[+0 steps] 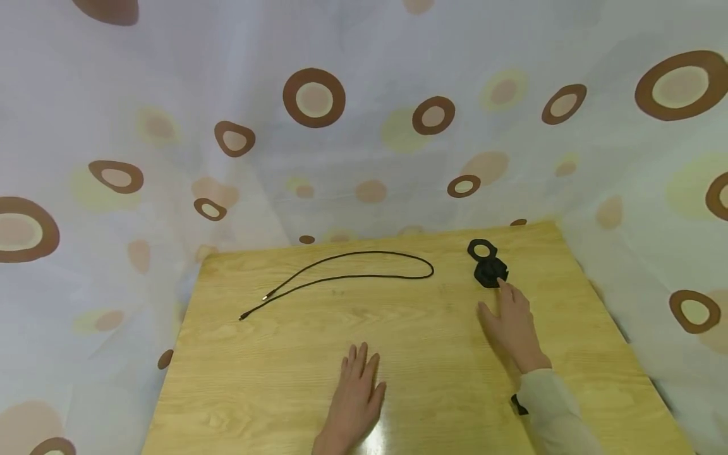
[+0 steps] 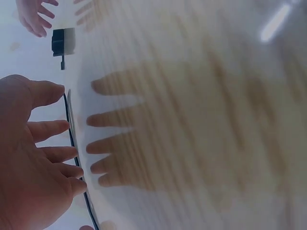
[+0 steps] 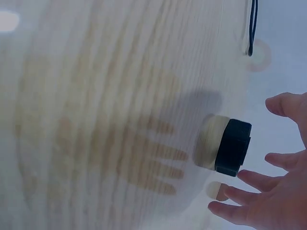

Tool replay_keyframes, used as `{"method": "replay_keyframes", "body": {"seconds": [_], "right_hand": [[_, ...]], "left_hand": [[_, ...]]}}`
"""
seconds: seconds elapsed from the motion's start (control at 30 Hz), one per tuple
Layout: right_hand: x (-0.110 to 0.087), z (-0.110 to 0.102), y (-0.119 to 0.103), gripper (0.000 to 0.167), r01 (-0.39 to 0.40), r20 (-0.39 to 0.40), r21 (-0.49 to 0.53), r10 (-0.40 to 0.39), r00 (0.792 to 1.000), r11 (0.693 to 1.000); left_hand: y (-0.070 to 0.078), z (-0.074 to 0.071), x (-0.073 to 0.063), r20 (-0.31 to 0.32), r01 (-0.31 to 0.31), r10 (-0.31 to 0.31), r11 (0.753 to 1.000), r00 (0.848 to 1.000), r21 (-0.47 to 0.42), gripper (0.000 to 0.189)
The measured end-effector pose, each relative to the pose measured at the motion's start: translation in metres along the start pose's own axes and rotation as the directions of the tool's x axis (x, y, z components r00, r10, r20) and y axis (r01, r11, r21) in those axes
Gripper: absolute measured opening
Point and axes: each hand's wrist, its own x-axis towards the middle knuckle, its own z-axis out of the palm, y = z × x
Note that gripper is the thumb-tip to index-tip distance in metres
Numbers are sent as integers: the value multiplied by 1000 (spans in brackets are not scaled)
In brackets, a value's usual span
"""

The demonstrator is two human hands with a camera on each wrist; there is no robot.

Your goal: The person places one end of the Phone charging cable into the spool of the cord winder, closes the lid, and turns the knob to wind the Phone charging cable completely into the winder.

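Observation:
A black hexagonal block [image 1: 489,273] with a flat ring-shaped piece [image 1: 481,250] joined behind it sits on the right of the wooden table. Its exact kind cannot be told. My right hand [image 1: 514,325] reaches toward the block from the front, fingers extended; in the right wrist view the fingers [image 3: 261,182] are spread beside the block [image 3: 233,147] and grip nothing. Whether a fingertip touches it is unclear. Nearer the front, my left hand [image 1: 355,399] hovers over or rests on the table, fingers straight, holding nothing. A black cable [image 1: 364,276] lies beyond it in a long loop.
Both cable ends, with a metal plug [image 1: 266,297] and a dark plug [image 1: 244,315], point to the left front. Patterned white sheeting [image 1: 352,158] rises behind the wooden table [image 1: 273,385] and along both sides. A dark band [image 1: 519,404] shows at the right sleeve.

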Motion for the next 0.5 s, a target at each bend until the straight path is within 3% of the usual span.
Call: {"method": "replay_keyframes", "body": {"seconds": [0.2, 0.5], "right_hand": [[8, 2, 10, 82, -25, 18, 7, 25, 1000, 1000], [29, -1, 20, 91, -32, 37, 11, 32, 999, 999]], "left_hand": [[1, 3, -7, -6, -9, 9, 1000, 1000, -5, 49], [4, 3, -5, -2, -16, 16, 1000, 1000, -3, 49]]}}
